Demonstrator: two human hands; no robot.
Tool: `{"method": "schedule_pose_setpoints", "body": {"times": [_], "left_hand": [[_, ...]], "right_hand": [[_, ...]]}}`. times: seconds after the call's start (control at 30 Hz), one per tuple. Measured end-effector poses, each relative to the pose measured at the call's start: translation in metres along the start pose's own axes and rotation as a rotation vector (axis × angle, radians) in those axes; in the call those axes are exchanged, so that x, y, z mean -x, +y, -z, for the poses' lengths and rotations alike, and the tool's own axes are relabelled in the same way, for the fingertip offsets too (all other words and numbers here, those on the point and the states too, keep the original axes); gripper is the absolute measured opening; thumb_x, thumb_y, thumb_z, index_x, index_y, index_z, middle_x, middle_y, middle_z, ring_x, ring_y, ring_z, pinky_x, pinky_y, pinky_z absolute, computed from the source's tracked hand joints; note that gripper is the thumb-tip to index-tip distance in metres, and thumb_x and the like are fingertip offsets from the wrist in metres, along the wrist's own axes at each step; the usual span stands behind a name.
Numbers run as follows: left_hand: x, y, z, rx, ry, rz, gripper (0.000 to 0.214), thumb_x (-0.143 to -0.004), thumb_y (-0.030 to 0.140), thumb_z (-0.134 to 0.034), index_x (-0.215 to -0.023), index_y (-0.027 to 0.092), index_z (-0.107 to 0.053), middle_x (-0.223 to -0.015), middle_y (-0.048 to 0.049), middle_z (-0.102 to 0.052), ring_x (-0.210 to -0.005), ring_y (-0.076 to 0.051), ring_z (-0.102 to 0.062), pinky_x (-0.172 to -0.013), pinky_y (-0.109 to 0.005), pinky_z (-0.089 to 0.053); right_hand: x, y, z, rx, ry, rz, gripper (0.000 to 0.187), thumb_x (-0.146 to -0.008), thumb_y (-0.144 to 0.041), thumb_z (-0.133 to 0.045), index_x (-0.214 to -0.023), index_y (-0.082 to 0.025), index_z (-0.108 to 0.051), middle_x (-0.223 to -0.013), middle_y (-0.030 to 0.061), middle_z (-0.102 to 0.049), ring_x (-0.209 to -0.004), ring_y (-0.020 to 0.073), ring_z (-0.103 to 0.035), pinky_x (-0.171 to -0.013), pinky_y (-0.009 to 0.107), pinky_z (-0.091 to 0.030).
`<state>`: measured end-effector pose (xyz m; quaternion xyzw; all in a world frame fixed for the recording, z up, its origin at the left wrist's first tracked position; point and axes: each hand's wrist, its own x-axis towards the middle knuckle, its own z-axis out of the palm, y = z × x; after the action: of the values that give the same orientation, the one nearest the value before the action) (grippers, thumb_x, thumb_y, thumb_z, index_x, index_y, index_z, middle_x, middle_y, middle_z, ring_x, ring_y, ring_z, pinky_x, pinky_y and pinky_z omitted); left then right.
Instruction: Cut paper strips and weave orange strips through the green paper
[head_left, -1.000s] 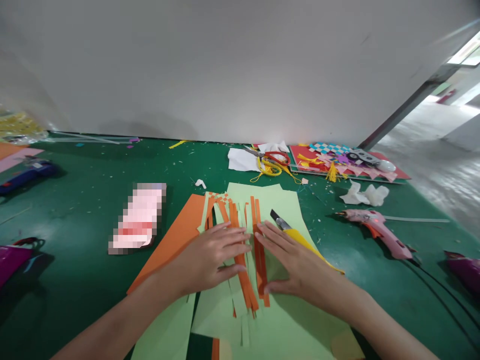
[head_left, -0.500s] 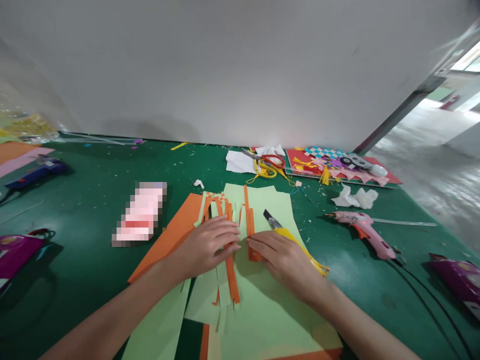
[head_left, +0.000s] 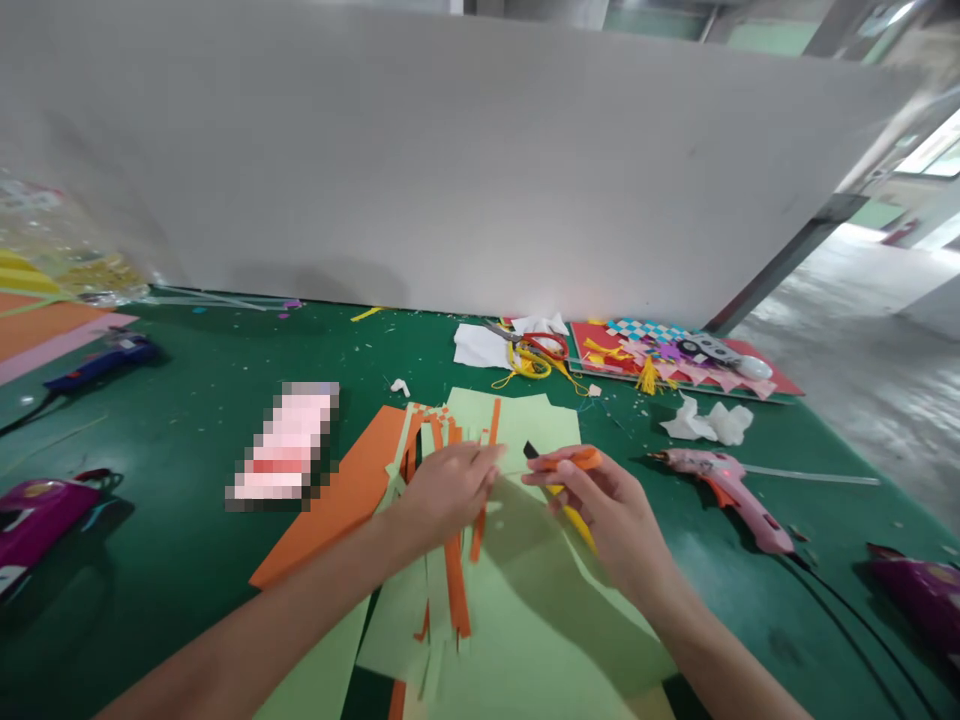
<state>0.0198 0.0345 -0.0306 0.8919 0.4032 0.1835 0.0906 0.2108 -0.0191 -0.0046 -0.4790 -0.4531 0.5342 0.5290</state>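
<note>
Clearly, the paper is only partly dealt with. One orange strip is up off the sheets, pinched between the thumb and fingers of the right hand, just above the green sheet. The left hand hovers or rests over the loose strips beside it, its fingers close together; whether they grip anything I cannot tell.

As far as I can judge, the cutting of these strips is done, since they lie as separate narrow lengths. A small checked weave of orange and green sits at their far end, so some weaving seems to be in place too. Several orange strips and green strips remain loose on the sheet, and the large orange sheet to their left looks largely whole.

Much is hard to make out. The left hand covers the middle of the strips, so I cannot tell which of them join the weave. The lifted strip looks bent or folded, but the fingers hide part of it. The same hand covers the middle of the yellow knife. Blurred blocks mask a pink thing, perhaps a phone, and the near sheets run off the bottom edge.
</note>
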Motion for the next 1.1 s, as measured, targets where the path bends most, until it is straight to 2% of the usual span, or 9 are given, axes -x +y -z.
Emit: {"method": "schedule_pose_setpoints", "body": {"times": [0.2,0.3,0.4,0.47,0.57,0.67,0.77,0.87,1.1], "left_hand": [[0.015,0.003,0.003,0.04,0.192,-0.133,0.027,-0.093,0.018,-0.038,-0.112,0.018,-0.056,-0.086,-0.0077,-0.07,-0.078,-0.02,-0.066,-0.071,-0.033,-0.051],[0.017,0.013,0.011,0.382,0.238,-0.015,0.025,-0.093,0.017,-0.039,-0.113,0.022,-0.052,-0.103,-0.0067,-0.065,-0.093,-0.017,-0.062,-0.08,-0.028,-0.049],[0.018,0.02,0.014,0.624,0.291,0.197,0.009,-0.093,0.021,-0.044,-0.098,0.02,-0.051,-0.082,-0.0017,-0.059,-0.068,-0.012,-0.056,-0.064,-0.023,-0.046],[0.018,0.023,0.014,0.655,0.301,0.157,0.01,-0.09,0.023,-0.047,-0.083,0.018,-0.052,-0.073,-0.0006,-0.054,-0.066,-0.013,-0.051,-0.064,-0.025,-0.043],[0.017,0.025,0.012,0.72,0.229,0.063,0.022,-0.089,0.026,-0.049,-0.071,0.017,-0.056,-0.068,-0.0018,-0.054,-0.07,-0.015,-0.05,-0.071,-0.029,-0.041],[0.016,0.025,0.008,1.061,0.028,0.229,0.036,-0.095,0.036,-0.037,-0.082,0.016,-0.063,-0.081,-0.0059,-0.064,-0.078,-0.017,-0.057,-0.073,-0.03,-0.044],[0.015,0.023,0.003,1.431,-0.069,0.44,0.051,-0.097,0.046,-0.025,-0.092,0.016,-0.066,-0.09,-0.0075,-0.068,-0.088,-0.019,-0.062,-0.082,-0.032,-0.045],[0.013,0.018,0.002,1.63,-0.072,0.464,0.055,-0.096,0.049,-0.025,-0.093,0.014,-0.067,-0.09,-0.0092,-0.07,-0.092,-0.021,-0.063,-0.085,-0.033,-0.046],[0.011,0.012,0.003,1.644,-0.088,0.515,0.041,-0.092,0.046,-0.042,-0.087,0.013,-0.066,-0.078,-0.0081,-0.069,-0.075,-0.02,-0.066,-0.068,-0.029,-0.05]], "right_hand": [[-0.002,0.003,0.006,-0.147,-0.098,0.107,0.053,-0.078,-0.044,-0.067,-0.123,-0.023,-0.049,-0.119,0.0151,-0.062,-0.111,0.0306,-0.059,-0.08,0.041,-0.056],[-0.002,0.005,0.004,-0.208,-0.211,0.148,0.069,-0.076,-0.061,-0.06,-0.131,-0.023,-0.041,-0.126,0.0181,-0.057,-0.118,0.0328,-0.054,-0.083,0.045,-0.054],[-0.003,0.006,0.004,-0.195,-0.24,0.168,0.077,-0.074,-0.067,-0.057,-0.134,-0.024,-0.038,-0.13,0.019,-0.054,-0.12,0.0335,-0.051,-0.087,0.047,-0.052],[-0.003,0.007,0.003,-0.147,-0.205,0.23,0.086,-0.066,-0.072,-0.06,-0.135,-0.026,-0.038,-0.133,0.0177,-0.051,-0.123,0.0344,-0.049,-0.089,0.048,-0.05],[0.001,0.013,-0.002,-0.114,-0.196,0.347,0.099,-0.053,-0.074,-0.067,-0.137,-0.03,-0.036,-0.139,0.0136,-0.045,-0.13,0.0342,-0.04,-0.097,0.047,-0.045],[0.009,0.021,-0.013,-0.066,-0.31,0.348,0.106,-0.051,-0.072,-0.07,-0.141,-0.038,-0.026,-0.145,0.0066,-0.038,-0.133,0.0319,-0.035,-0.101,0.048,-0.042],[0.017,0.029,-0.024,0.036,-0.411,0.253,0.093,-0.059,-0.07,-0.066,-0.14,-0.041,-0.03,-0.143,0.0046,-0.042,-0.129,0.0305,-0.042,-0.095,0.047,-0.048],[0.022,0.031,-0.025,0.179,-0.551,0.137,0.078,-0.072,-0.068,-0.058,-0.14,-0.037,-0.035,-0.142,0.0054,-0.043,-0.128,0.0288,-0.043,-0.092,0.045,-0.05],[0.033,0.015,-0.009,0.41,-0.586,0.119,0.04,-0.099,-0.031,-0.031,-0.138,-0.034,-0.04,-0.139,0.0045,-0.048,-0.127,0.0206,-0.046,-0.102,0.042,-0.041]]}}
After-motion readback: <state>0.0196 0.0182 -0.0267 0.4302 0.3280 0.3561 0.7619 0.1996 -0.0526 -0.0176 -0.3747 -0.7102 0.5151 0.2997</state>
